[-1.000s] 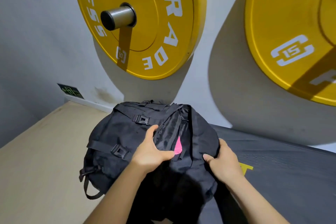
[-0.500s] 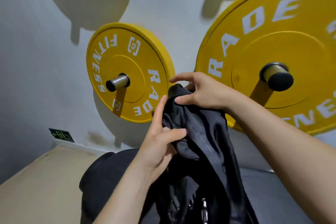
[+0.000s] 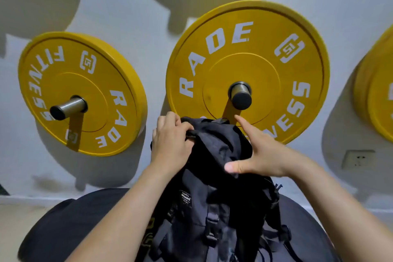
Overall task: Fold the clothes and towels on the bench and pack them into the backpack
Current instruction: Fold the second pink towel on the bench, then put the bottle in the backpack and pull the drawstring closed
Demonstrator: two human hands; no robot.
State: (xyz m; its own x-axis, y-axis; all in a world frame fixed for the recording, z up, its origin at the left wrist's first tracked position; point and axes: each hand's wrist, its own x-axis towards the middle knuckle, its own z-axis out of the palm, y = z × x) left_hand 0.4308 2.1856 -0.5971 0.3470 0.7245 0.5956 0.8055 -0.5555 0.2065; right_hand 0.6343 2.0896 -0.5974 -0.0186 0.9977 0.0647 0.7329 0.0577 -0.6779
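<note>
**Backpack held upright by its top**

The backpack (image 3: 212,210) is stood upright over the dark bench (image 3: 70,225), in front of the yellow weight plates (image 3: 246,66) hung on the wall, probably so that the contents are settled and the top can be closed; no clothes or towels are seen outside it. The bunched top fabric is gripped by the left hand (image 3: 170,144), fingers curled over it; the right hand (image 3: 263,157) is laid against the other side, thumb across the front and forefinger straight; its remaining fingers are hidden, so a closed grip cannot be confirmed.
</note>
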